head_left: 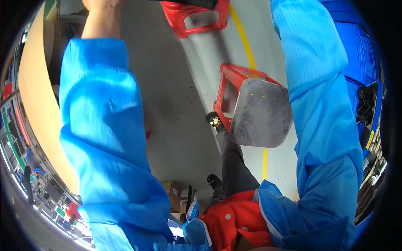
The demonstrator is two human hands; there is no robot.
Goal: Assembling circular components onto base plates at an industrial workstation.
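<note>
Both my arms, in blue sleeves, stretch up toward the top of the head view. Only the wrist and heel of my left hand show at the upper edge; its fingers are cut off, so what it holds cannot be seen. My right hand lies outside the picture, with just its blue sleeve visible. Between the arms, at the top edge, is part of a dark flat object. Whether either hand touches it cannot be told.
A red stool with a grey quilted seat stands beside my right arm. Another red stool is farther ahead. A tan cardboard panel rises along my left. Blue crates are stacked at right. A yellow line crosses the grey floor.
</note>
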